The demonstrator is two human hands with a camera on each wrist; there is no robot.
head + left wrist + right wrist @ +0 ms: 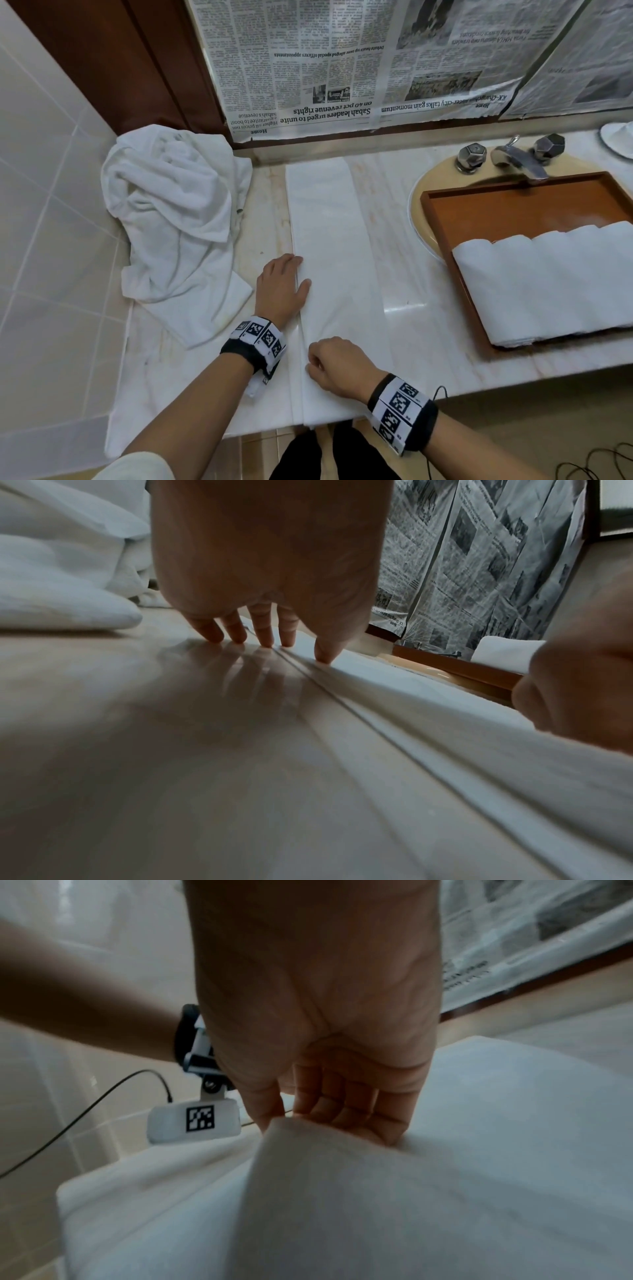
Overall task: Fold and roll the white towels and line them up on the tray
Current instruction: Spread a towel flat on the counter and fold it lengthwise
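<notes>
We've got the folded towel [337,274] lying lengthwise on the counter [404,219]. Left hand [282,286] presses flat, fingers straight, on its left edge; right hand [337,365] looks pinched onto the near end.

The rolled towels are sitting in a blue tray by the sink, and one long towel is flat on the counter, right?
Almost. The tray is brown wood, not blue, as the head view shows. The rolled towels do sit in it, and the long towel lies flat on the counter.
</notes>
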